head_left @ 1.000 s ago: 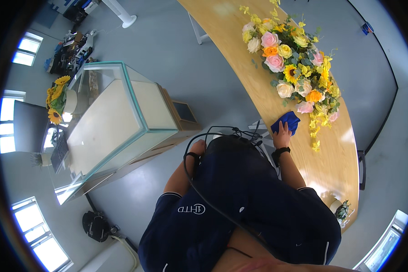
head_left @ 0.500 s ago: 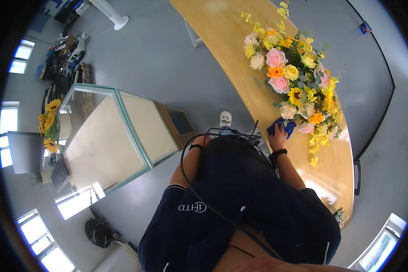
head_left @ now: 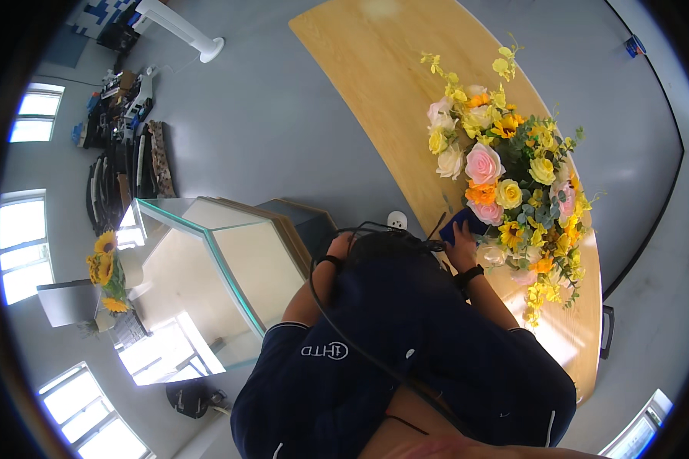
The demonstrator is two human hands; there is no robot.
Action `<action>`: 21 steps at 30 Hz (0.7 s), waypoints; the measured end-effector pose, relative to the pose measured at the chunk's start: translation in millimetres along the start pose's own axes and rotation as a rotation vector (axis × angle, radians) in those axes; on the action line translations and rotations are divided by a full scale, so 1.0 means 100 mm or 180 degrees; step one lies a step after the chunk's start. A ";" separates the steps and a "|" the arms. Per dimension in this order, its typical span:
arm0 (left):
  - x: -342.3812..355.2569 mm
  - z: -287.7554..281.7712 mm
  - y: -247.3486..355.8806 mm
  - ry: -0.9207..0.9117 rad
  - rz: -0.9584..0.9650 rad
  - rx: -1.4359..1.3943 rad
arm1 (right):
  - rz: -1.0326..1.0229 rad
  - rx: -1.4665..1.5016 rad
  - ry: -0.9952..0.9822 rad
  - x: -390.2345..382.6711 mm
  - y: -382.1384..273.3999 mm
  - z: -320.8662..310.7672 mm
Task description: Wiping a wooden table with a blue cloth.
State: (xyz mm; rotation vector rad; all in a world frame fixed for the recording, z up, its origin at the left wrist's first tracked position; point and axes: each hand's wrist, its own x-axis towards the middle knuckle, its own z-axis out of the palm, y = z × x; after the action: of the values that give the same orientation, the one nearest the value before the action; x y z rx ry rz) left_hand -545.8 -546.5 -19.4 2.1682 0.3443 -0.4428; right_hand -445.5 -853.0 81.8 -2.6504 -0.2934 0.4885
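Note:
My right hand (head_left: 460,249) rests on a dark blue cloth (head_left: 476,221) on the wooden table, its fingers curled over it. Right beside the cloth lies a large flower arrangement (head_left: 511,195) of pink, cream and yellow roses, orange blooms, sunflowers and green leaves. Some of its petals hang over the cloth's edge. My left hand (head_left: 341,246) is low in front of my body, near black cables (head_left: 367,226); its fingers are hidden, so what it touches does not show.
The long curved wooden table (head_left: 360,61) runs along my right side. On my left stands a glass-topped counter (head_left: 230,260) with a sunflower vase (head_left: 107,268) and a screen (head_left: 63,304). A white column (head_left: 184,30) rises from the grey floor farther off.
My view has shifted, so the table and flowers sit lower in the picture. My right hand stays on the blue cloth, which now lies closer against the flowers.

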 end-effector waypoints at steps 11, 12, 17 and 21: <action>0.61 -0.41 -0.44 -0.0721 -0.0231 0.0783 | 0.0494 0.0067 0.0409 0.33 -0.09 0.14; 0.72 -0.45 -0.51 -0.0759 -0.0195 0.0820 | 0.0547 0.0088 0.0436 0.37 -0.11 0.16; 1.33 -0.95 -0.26 -0.1008 0.0352 0.1003 | 0.0750 0.0159 0.0864 0.62 -0.42 0.10; 1.68 -1.55 0.21 -0.1045 -0.0060 0.1273 | 0.0870 0.0029 0.1239 0.87 -0.64 0.26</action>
State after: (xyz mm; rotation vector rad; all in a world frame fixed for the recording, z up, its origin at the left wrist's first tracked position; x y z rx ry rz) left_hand -357.4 -418.9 9.2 2.4209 0.0968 -0.9292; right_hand -383.7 -762.1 63.1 -2.7144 0.1908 0.0453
